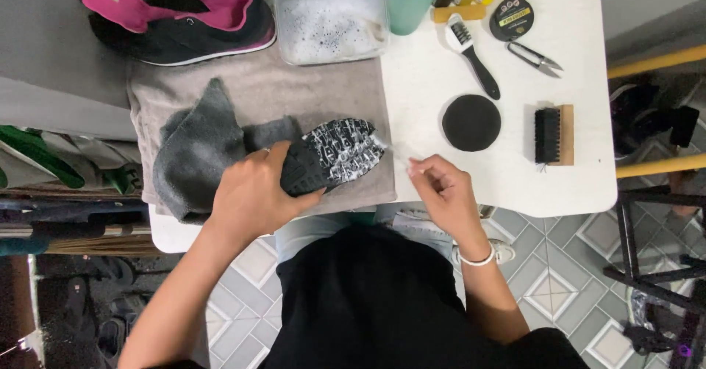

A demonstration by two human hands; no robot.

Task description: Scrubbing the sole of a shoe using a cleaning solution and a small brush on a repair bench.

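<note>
White table [515, 170] edge, shoe [334, 154] beside.

I am watching through a single camera worn on the person's head, and it is looking almost straight down over their dark-clothed torso onto the white table [515, 185] and the tiled floor [559, 266] below. It is sitting close enough that both forearms are entering from the bottom edge, with the table's far edge reaching the top of the frame. No second view is overlapping this one.
</note>
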